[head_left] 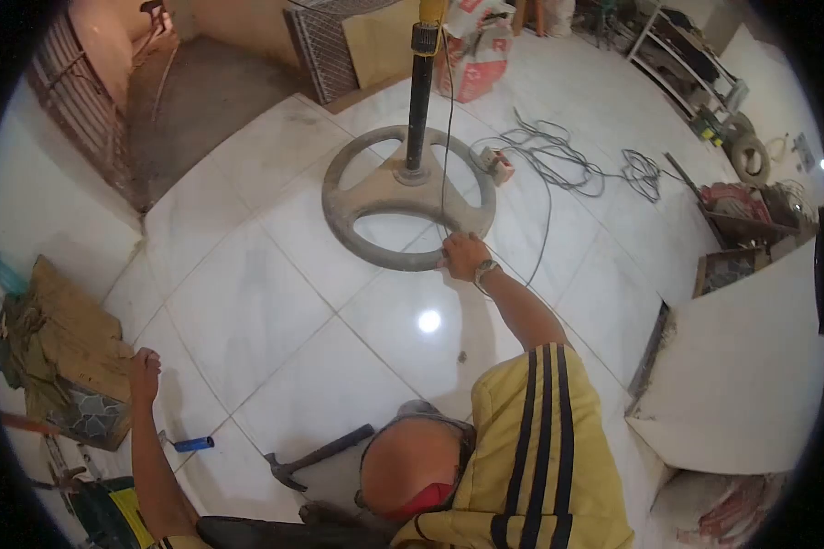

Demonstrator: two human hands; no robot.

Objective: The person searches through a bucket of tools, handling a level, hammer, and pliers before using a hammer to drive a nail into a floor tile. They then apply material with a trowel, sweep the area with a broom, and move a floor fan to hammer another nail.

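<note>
My right hand (465,254), with a watch on its wrist, is closed on the near rim of a round cast-metal stand base (366,197). A black pole (419,114) with a yellow upper part rises from the middle of this base. A thin dark cable hangs along the pole and comes down close to my right hand. At the left, my left hand (145,368) is held with curled fingers beside a worn piece of cardboard (82,320); whether anything is inside them is hidden. A claw hammer (320,456) and a blue-handled tool (193,444) lie on the floor.
Loops of dark cable (568,160) and a small box (498,165) lie right of the base. Behind it stand a red-and-white sack (474,55) and leaning panels (325,55). A shelf (682,59) and a tyre (750,159) are at the far right. My knee (407,467) is below.
</note>
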